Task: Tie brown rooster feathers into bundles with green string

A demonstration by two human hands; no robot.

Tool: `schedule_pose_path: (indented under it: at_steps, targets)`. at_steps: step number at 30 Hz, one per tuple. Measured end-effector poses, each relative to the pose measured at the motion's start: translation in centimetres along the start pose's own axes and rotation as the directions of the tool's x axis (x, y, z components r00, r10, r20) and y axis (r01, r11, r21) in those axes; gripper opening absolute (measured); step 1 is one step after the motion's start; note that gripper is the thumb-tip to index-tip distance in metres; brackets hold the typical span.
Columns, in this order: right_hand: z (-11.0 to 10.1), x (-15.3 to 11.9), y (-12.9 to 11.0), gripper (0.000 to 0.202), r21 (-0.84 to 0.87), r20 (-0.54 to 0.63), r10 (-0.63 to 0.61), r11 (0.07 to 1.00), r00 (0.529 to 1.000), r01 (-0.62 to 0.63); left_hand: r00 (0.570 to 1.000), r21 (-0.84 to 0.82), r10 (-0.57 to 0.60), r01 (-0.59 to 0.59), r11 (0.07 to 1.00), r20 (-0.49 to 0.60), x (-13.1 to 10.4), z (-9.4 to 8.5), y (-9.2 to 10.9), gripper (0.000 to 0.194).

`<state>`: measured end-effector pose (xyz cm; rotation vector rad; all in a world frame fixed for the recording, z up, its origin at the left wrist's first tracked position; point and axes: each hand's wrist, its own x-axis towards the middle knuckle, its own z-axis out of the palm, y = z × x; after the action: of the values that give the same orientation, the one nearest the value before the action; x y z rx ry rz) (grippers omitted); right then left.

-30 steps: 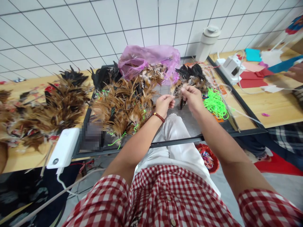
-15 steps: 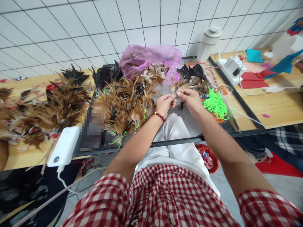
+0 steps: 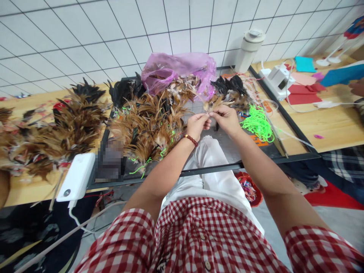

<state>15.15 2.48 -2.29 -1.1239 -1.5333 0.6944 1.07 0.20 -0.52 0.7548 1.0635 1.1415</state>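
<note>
My left hand (image 3: 198,126) and my right hand (image 3: 227,120) meet over the dark tray (image 3: 224,146), fingertips pinched together. Light brown feathers (image 3: 216,103) rise from between the fingertips; their base is hidden by the fingers. Left of my hands lies a large heap of brown feathers (image 3: 153,121) with bits of bright green cord among them. Just right of my right hand is a tangle of neon green cord (image 3: 258,124). Black feathers (image 3: 231,85) lie behind my right hand. A crumpled pink plastic bag (image 3: 159,70) rests behind the heap.
A white tumbler (image 3: 249,51) stands by the tiled wall. A power strip (image 3: 277,86) with cables and red cloth pieces (image 3: 304,94) lie to the right. At left are another feather pile (image 3: 76,125) and a white power bank (image 3: 76,177). Another person's hand (image 3: 357,88) shows at far right.
My hands stay pinched together at nearly the same spot. The view has shifted slightly. At far right, the other person's blue cloth has moved and white stands now show behind it.
</note>
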Motion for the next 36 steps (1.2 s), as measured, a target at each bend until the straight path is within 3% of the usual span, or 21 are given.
schedule_pose_path:
  at_steps: [3, 7, 9, 12, 15, 20, 25, 29, 31, 34, 36]
  targets:
    - [-0.2, 0.1, 0.6, 0.008, -0.075, -0.03, -0.023, 0.997, 0.999, 0.021, 0.999, 0.028, 0.03, -0.029, 0.999, -0.022, 0.0, 0.1, -0.2, 0.021]
    - [-1.0, 0.5, 1.2, 0.012, -0.161, -0.296, -0.041, 0.987, 0.954, -0.008, 0.998, 0.038, 0.05, -0.049, 0.998, -0.028, -0.1, 0.1, -0.3, 0.017]
    - [-1.2, 0.5, 1.1, 0.011, -0.159, -0.336, -0.062, 0.987, 0.94, 0.008, 0.998, 0.028, 0.048, -0.047, 0.998, -0.037, -0.2, 0.1, -0.2, 0.017]
    - [-0.8, 0.4, 0.2, 0.012, -0.024, -0.189, 0.007, 1.0, 0.982, -0.011, 0.998, 0.001, 0.045, -0.045, 0.999, -0.049, -0.1, 0.1, -0.1, 0.017]
    - [-0.2, 0.1, -0.6, 0.017, 0.127, -0.05, 0.085, 0.989, 0.995, -0.078, 0.998, -0.027, 0.032, -0.034, 0.999, -0.05, -0.1, 0.1, 0.1, 0.017]
    - [0.0, 0.1, -0.8, 0.021, 0.234, -0.027, 0.148, 0.962, 0.989, -0.138, 0.999, -0.036, 0.022, -0.023, 0.999, -0.028, -0.1, 0.0, 0.1, 0.017]
    - [0.3, 0.0, 0.1, 0.017, 0.206, 0.007, 0.136, 0.969, 0.991, -0.134, 1.0, -0.013, 0.029, -0.029, 0.999, -0.005, 0.1, -0.1, -0.1, 0.017]
    - [0.1, 0.0, 0.9, 0.013, 0.014, 0.035, 0.034, 0.999, 0.999, -0.035, 0.999, 0.032, 0.037, -0.036, 0.999, -0.026, 0.1, 0.0, -0.2, 0.017]
    - [-0.3, 0.0, 1.0, 0.012, -0.135, -0.011, -0.052, 0.99, 0.999, 0.05, 0.997, 0.071, 0.05, -0.045, 0.996, -0.064, 0.1, 0.0, -0.3, 0.014]
    - [-1.1, -0.3, 0.7, 0.024, -0.381, -0.15, -0.28, 0.901, 0.948, 0.206, 0.99, 0.141, 0.068, -0.05, 0.989, -0.125, 0.3, -0.1, -0.6, 0.013]
    - [-1.2, -0.6, 0.3, 0.037, -0.488, -0.034, -0.432, 0.794, 0.901, 0.362, 0.988, 0.235, 0.093, -0.061, 0.97, -0.125, 0.7, -0.5, -0.8, 0.015]
